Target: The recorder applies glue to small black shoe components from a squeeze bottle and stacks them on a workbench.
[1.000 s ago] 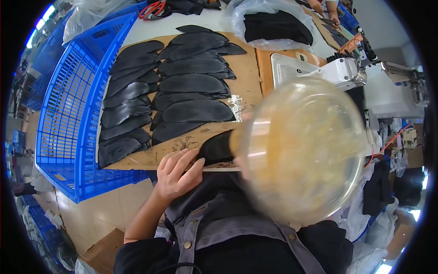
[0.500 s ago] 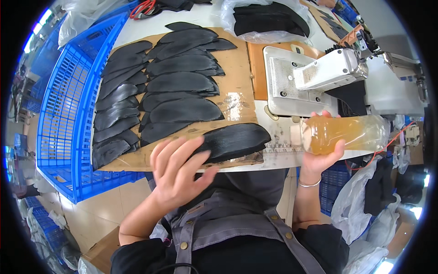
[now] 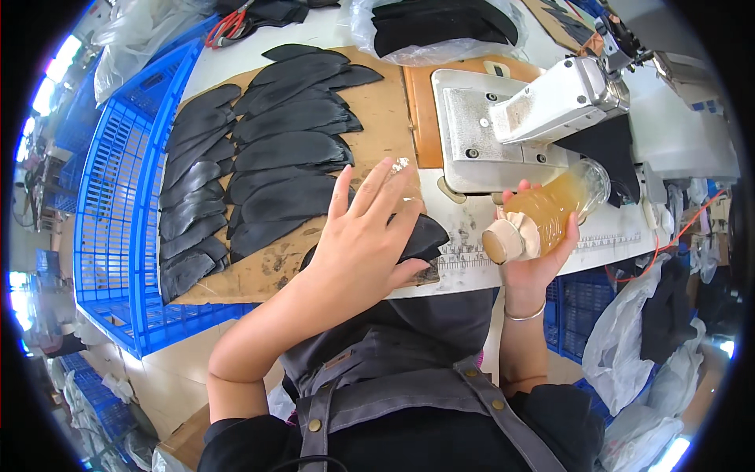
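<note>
My right hand (image 3: 543, 267) is wrapped round a clear bottle (image 3: 550, 211) of amber liquid, tilted so its wrapped, capped end points left and towards me. With fingers spread, my left hand (image 3: 362, 236) is over the front of the brown cardboard (image 3: 295, 240). Beneath it lies a black curved piece (image 3: 425, 237), mostly hidden by the hand; whether they touch I cannot tell. Left of that, overlapping black curved pieces (image 3: 291, 149) lie in a column, with a second column of narrower black pieces (image 3: 193, 197) further left.
A blue plastic crate (image 3: 118, 204) stands along the table's left side. A white sewing machine (image 3: 543, 106) occupies the right. At the back lie red-handled scissors (image 3: 228, 30) and a plastic bag (image 3: 366, 35) holding black pieces. A printed ruler (image 3: 503, 256) runs along the front edge.
My left hand has moved right and forward over the front black piece. The bottle has turned from lying nearly level to tilted, its capped end now lower and nearer to me.
</note>
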### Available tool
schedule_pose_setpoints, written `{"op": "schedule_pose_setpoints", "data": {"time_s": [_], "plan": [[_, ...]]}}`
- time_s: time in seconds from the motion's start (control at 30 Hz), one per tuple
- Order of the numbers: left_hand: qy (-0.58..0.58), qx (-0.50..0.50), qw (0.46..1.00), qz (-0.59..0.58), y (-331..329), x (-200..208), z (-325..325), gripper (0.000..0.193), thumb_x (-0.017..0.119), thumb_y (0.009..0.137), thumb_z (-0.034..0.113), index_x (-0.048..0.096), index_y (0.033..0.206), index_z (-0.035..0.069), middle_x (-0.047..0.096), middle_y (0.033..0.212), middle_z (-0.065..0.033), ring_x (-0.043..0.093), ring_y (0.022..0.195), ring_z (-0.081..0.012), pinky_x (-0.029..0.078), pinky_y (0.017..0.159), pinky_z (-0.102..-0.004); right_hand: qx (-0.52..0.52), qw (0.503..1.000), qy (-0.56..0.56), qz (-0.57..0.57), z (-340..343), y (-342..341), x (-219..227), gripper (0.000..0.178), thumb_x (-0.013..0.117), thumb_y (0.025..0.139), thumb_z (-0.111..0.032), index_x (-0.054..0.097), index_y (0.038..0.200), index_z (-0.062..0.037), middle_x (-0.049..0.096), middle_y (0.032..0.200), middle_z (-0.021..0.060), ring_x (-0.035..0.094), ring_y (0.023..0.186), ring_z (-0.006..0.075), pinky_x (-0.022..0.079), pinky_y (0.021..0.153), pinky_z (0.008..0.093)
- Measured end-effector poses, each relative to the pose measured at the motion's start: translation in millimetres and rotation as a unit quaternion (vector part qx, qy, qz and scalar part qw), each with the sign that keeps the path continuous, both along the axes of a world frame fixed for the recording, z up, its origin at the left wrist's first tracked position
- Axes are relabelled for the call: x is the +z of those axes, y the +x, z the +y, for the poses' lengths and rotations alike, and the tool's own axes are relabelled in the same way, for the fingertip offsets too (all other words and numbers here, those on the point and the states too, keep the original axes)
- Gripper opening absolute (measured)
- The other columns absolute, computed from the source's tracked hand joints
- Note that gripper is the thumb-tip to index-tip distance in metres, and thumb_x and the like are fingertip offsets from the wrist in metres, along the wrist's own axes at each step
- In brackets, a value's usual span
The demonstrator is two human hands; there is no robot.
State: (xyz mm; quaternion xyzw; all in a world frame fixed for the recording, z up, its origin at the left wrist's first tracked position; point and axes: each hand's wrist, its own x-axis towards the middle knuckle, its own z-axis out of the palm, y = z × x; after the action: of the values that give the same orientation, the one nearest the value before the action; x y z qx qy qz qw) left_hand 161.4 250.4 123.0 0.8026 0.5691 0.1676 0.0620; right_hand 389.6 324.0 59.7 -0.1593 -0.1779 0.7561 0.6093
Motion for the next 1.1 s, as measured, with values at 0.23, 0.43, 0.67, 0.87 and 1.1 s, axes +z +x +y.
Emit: {"op": "schedule_pose_setpoints", "data": {"time_s": [0.23,0.43,0.67,0.87,1.1], "plan": [[0.014,-0.010,1.000,-0.005,1,3,-1,0.055,0.074,0.068,0.032,0.057,0.110,0.002,0.041,0.133,-0.0180,0.031,0.130,-0.0334,0.022,0.105,-0.0546,0.001,1.000,-0.017,-0.006,2,0,1,0.058,0.043,0.088,-0.052,0.049,0.120,-0.0041,0.053,0.121,0.0157,0.054,0.107,0.0362,0.047,0.086,0.0477],[0.043,0.003,0.999,-0.014,4,-3,-7,0.049,0.076,0.065,0.026,0.059,0.105,0.005,0.042,0.132,-0.0150,0.035,0.128,-0.0318,0.024,0.104,-0.0539,0.000,1.000,-0.021,-0.014,2,0,0,0.059,0.044,0.087,-0.052,0.048,0.122,-0.0038,0.053,0.123,0.0147,0.054,0.108,0.0340,0.049,0.085,0.0462],[0.075,0.014,0.996,-0.043,16,-6,-7,0.033,0.076,0.065,0.018,0.056,0.090,0.008,0.045,0.132,-0.0137,0.039,0.127,-0.0318,0.024,0.105,-0.0511,0.012,1.000,-0.025,-0.003,2,-2,2,0.060,0.045,0.087,-0.052,0.048,0.123,-0.0042,0.052,0.124,0.0138,0.053,0.111,0.0334,0.048,0.086,0.0459],[0.085,0.010,0.995,-0.054,35,-16,6,0.027,0.074,0.066,0.019,0.056,0.082,0.007,0.047,0.128,-0.0130,0.040,0.125,-0.0310,0.026,0.103,-0.0538,-0.011,0.999,-0.043,-0.007,0,-2,4,0.055,0.046,0.087,-0.051,0.051,0.118,-0.0052,0.054,0.118,0.0167,0.052,0.108,0.0375,0.045,0.089,0.0484],[0.102,-0.012,0.992,-0.068,27,-12,8,0.018,0.069,0.068,0.012,0.059,0.082,0.006,0.050,0.126,-0.0112,0.043,0.122,-0.0313,0.025,0.103,-0.0544,-0.002,0.999,-0.040,-0.019,0,-3,5,0.058,0.048,0.086,-0.051,0.049,0.121,-0.0045,0.053,0.121,0.0131,0.054,0.107,0.0322,0.047,0.088,0.0439]]}}
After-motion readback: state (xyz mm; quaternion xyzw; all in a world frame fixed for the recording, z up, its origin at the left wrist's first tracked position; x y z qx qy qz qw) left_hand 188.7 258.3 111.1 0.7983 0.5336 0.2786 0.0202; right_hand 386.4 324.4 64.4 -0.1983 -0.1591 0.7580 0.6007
